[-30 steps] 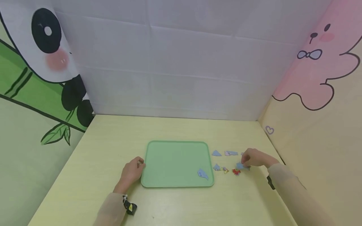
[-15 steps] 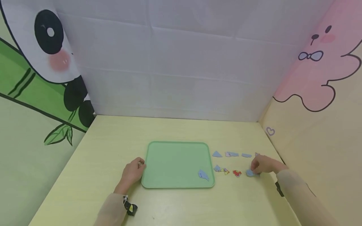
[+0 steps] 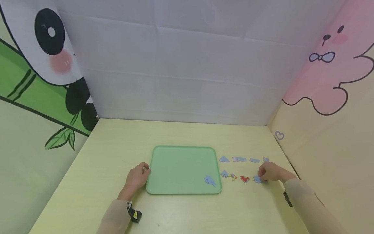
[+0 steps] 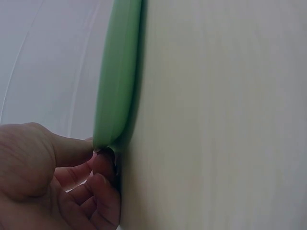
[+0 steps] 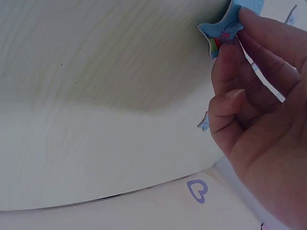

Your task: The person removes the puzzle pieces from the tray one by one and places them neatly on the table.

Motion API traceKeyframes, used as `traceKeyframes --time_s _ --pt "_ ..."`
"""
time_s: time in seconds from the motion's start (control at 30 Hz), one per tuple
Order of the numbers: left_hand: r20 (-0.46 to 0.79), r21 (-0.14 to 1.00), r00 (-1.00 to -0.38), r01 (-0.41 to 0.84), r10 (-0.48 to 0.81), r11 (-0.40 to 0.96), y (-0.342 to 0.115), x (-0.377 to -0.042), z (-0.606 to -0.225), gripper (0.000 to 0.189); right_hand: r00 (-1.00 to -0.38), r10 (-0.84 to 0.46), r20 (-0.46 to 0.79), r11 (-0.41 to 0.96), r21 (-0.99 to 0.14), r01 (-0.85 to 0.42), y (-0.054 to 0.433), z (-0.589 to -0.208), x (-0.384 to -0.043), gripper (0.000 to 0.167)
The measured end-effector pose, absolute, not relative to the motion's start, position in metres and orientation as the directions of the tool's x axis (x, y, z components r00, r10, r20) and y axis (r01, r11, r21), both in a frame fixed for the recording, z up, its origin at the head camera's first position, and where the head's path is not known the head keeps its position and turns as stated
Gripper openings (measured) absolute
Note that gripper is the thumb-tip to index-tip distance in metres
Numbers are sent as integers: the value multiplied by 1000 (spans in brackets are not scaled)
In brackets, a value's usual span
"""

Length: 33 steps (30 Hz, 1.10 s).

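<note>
My right hand pinches a blue puzzle piece between thumb and fingers, low over the table at the right end of the front row. A patch of red and green shows on this piece in the right wrist view. At the left edge of a light green tray, my left hand grips the rim. Its thumb lies on the rim and the other fingers curl beneath, as the left wrist view shows. One blue puzzle piece lies in the tray near its right front corner.
Right of the tray, a back row holds several blue pieces, from a triangular piece to a small piece. The front row has a blue-and-yellow piece and a red piece. A white wall stands behind the table.
My right hand has carried the blue puzzle piece right and toward me, down to the end of the front row. More of the back row now shows. My left hand stays on the tray.
</note>
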State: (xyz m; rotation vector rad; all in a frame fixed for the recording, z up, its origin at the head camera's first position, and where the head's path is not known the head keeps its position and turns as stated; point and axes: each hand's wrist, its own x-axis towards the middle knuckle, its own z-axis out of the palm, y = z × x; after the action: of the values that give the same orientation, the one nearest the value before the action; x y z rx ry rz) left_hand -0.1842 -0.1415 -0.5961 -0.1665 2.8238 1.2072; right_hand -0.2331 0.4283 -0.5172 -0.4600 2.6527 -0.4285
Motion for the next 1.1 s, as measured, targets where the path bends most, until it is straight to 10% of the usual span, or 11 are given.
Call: traceKeyframes --time_s 1.1 --pt "-73 715 -994 -105 -76 692 -140 -187 -600 25 -855 -482 -194 837 -389 -384 334 -490 -251 18"
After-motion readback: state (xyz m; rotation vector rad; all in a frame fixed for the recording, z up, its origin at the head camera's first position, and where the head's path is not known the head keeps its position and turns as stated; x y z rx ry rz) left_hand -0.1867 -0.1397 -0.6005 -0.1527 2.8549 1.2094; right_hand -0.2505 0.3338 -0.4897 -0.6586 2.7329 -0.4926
